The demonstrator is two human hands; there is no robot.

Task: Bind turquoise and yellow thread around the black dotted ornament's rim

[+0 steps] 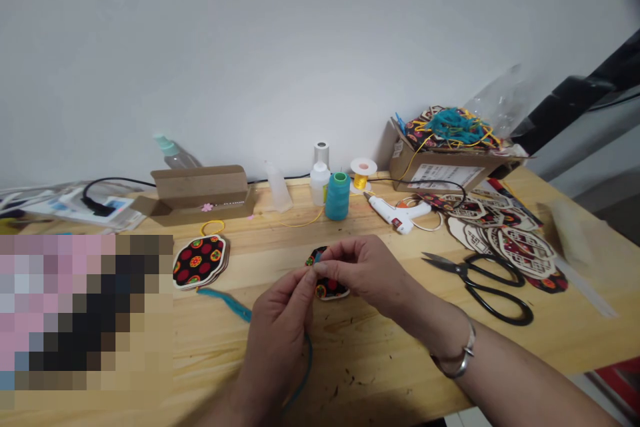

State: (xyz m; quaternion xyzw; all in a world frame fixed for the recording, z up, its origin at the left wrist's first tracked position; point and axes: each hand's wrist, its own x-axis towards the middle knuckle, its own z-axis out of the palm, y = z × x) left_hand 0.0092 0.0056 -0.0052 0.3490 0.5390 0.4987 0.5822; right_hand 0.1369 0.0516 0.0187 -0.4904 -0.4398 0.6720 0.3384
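Observation:
My left hand (283,323) and my right hand (374,275) meet fingertip to fingertip over the wooden table. Both are closed in a pinch on a bit of teal thread (317,258), of which little shows between the fingers. Beneath them lies a black patterned piece (331,290) with a pale edge, partly hidden by the hands. A teal strand (307,363) hangs below my left hand. Left of it, a teal tassel (227,303) lies by a stack of similar patterned pieces (199,260).
Black-handled scissors (463,270) lie right of my right hand, near scattered decorated pieces (525,250). Behind stand a teal thread cone (337,199), a yellow spool (361,180), a glue gun (397,213), white bottles (319,187) and cardboard boxes (200,183). The lower left is pixelated.

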